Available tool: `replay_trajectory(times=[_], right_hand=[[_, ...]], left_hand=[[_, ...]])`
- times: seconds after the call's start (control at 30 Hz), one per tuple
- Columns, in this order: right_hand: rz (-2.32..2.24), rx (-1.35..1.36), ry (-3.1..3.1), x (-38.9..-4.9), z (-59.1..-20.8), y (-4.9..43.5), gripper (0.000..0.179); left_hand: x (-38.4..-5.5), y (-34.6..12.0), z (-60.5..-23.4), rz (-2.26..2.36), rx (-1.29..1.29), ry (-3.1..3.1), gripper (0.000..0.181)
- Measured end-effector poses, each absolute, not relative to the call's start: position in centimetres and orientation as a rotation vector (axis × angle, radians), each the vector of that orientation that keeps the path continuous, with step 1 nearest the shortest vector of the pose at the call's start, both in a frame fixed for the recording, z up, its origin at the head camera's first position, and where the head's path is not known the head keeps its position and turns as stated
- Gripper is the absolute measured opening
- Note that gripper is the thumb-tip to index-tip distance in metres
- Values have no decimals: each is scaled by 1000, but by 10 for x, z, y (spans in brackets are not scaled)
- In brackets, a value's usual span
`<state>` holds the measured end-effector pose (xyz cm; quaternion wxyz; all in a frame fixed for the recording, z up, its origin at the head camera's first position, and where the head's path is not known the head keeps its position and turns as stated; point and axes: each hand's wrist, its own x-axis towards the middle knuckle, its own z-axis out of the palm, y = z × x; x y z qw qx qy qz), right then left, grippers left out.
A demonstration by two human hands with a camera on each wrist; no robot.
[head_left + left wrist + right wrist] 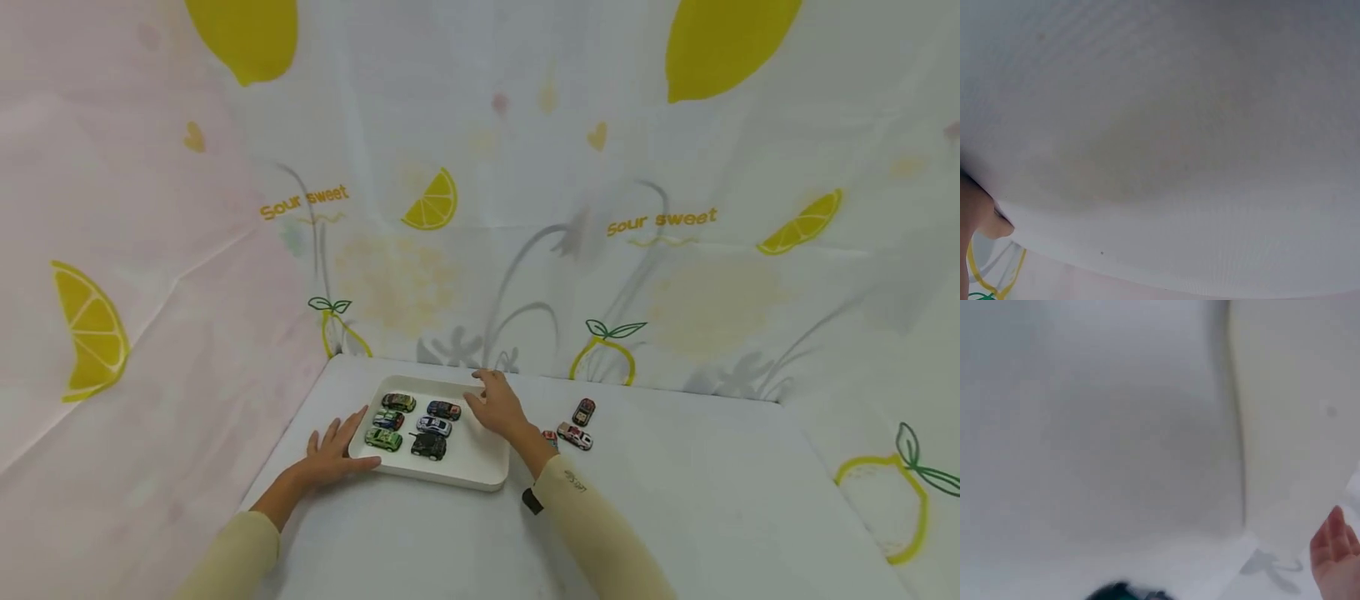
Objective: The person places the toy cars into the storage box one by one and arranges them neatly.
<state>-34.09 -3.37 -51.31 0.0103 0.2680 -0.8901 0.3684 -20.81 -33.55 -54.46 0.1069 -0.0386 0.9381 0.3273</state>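
Observation:
A shallow white tray [468, 475] holds several small toy cars in two columns. The left column has a camouflage-like car [398, 402], a green-and-blue car [388, 419] and a bright green car [383, 439]. In the right column are a dark blue-and-red car [443, 410], a white-and-blue car [433, 426] and a black toy vehicle [428, 446]. My left hand [330, 457] rests at the tray's left side, fingers spread, thumb along the front left corner. Over the tray's back right part is my right hand [498, 406], fingers loosely extended and nothing visible in them.
Right of the tray lie a dark red toy car [583, 412], a white-and-red toy car [576, 436] and another red one [551, 438] partly behind my right wrist. A lemon-printed cloth [525, 275] hangs behind the white table [675, 500].

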Motion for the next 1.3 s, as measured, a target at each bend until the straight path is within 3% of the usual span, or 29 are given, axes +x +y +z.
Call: replay_trajectory(times=[0.27, 0.73, 0.97, 1.3], right_hand=[[845, 871, -2509, -356, -510, 18, 64], [627, 559, -2786, -380, -512, 138, 85], [598, 484, -2851, -375, -511, 177, 90], [555, 442, -2866, -359, -517, 197, 87]], left_hand=[[-210, -336, -547, 959, -104, 2778, 107], [-212, -332, -546, 928, -106, 2761, 109], [-211, -335, -542, 932, -99, 2784, 108], [-209, -335, -548, 933, -102, 2752, 108]])
